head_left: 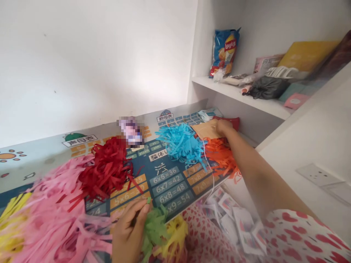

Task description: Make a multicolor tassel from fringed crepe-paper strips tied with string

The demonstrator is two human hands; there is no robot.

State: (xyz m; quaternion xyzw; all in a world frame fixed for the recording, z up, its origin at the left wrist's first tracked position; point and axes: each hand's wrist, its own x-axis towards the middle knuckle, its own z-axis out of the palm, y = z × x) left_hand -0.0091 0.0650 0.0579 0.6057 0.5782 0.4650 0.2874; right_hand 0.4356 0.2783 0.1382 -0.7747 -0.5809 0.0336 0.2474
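My left hand (128, 230) is low in the view, its fingertips pinching the top of a tuft of green shredded paper (155, 230). Just beside that tuft lies yellow shredded paper (175, 233). At the far side of the desk mat (170, 182), my right hand (225, 128) rests on a kraft paper sheet (207, 129). Orange paper strips (219, 157) and a blue strip bundle (181, 144) lie just below and left of it. A thin white string (210, 171) runs down from there. Large pink (55, 208) and red (106, 171) strip bundles lie left.
A white shelf (241, 96) on the right holds a Lay's chip bag (225, 53), a dark pouch (265, 87) and books. White paper packets (233, 223) lie on my heart-print clothing (301, 237). A blurred object (131, 130) sits at the mat's back edge, against the white wall (82, 65).
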